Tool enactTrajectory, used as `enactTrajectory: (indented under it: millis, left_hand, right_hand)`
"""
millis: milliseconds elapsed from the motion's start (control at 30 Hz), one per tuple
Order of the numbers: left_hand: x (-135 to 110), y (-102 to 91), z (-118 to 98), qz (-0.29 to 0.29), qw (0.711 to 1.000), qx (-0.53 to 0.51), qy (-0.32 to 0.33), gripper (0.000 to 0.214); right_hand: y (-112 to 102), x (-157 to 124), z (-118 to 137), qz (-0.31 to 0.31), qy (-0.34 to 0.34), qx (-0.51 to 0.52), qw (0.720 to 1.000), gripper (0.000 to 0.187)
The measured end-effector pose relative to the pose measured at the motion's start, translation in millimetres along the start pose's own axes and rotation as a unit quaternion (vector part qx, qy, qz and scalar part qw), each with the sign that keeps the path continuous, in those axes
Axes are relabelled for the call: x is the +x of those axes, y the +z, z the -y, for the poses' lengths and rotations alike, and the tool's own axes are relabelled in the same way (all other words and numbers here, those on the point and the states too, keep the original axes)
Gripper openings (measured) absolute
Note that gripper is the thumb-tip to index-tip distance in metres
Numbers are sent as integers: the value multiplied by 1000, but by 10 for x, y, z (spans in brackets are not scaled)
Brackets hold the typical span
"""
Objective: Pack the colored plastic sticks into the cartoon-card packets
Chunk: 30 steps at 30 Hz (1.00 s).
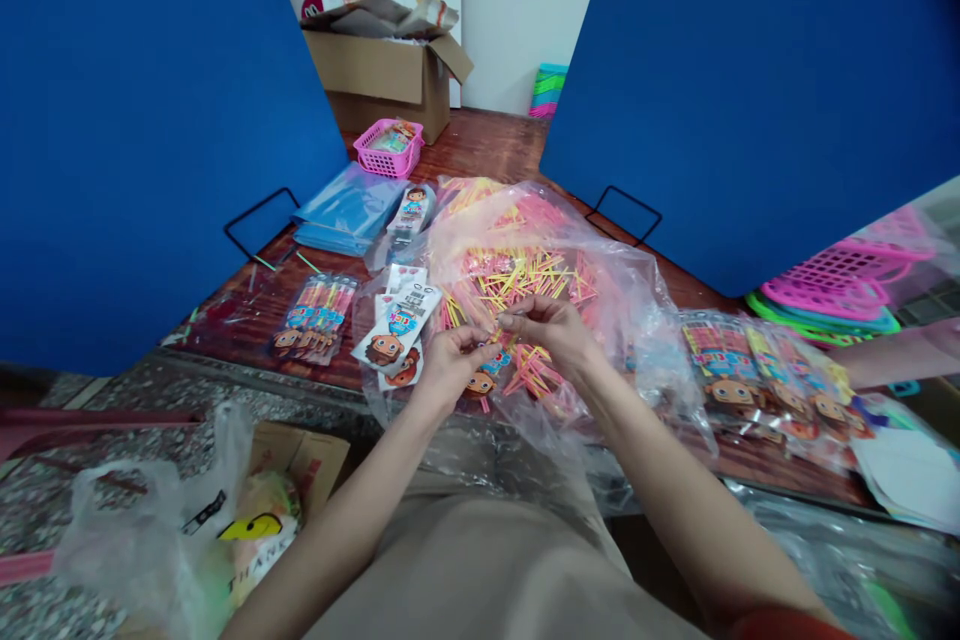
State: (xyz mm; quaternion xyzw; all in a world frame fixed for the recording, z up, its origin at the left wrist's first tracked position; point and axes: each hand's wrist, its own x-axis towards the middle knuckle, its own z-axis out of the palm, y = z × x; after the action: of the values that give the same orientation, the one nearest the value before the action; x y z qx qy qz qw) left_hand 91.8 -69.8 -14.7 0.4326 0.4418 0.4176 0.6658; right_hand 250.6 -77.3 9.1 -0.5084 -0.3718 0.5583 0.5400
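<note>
Near the middle, the left hand (448,362) pinches a cartoon-printed stick packet (481,384) while the right hand (561,328) draws its fingertips narrowly together just beyond, their hold unclear, over a clear plastic bag (641,290) of pink-and-yellow sticks (534,276).

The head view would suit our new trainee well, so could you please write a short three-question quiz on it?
1. Which stands just in front of the open cardboard box: (a) a green bottle, (b) a pink basket, (c) a red mug?
2. True or false: the left hand is inside that box.
3. Fill in: the loose sticks are pink and ____.
Key: 1. b; 2. false, it is close to the right hand; 3. yellow.
</note>
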Motion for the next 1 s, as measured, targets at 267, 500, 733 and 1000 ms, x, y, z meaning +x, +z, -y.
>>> enactTrajectory:
  millis: [267,500,733,1000]
  left_hand:
    - [23,-19,-48,17,999,-2,-30,34]
    - [36,-14,-25,17,1000,6,-19,32]
    - [17,-257,-187,7,1000,14,10,31]
    - [281,-1838,-607,-250,955,138,79,44]
  right_hand:
    - [-111,38,125,-43,5,26,999,33]
    - [-113,38,100,-15,32,-18,999,27]
    - [-77,6,35,-36,-42,-44,997,36]
    - [154,208,-202,70,-151,-276,947,27]
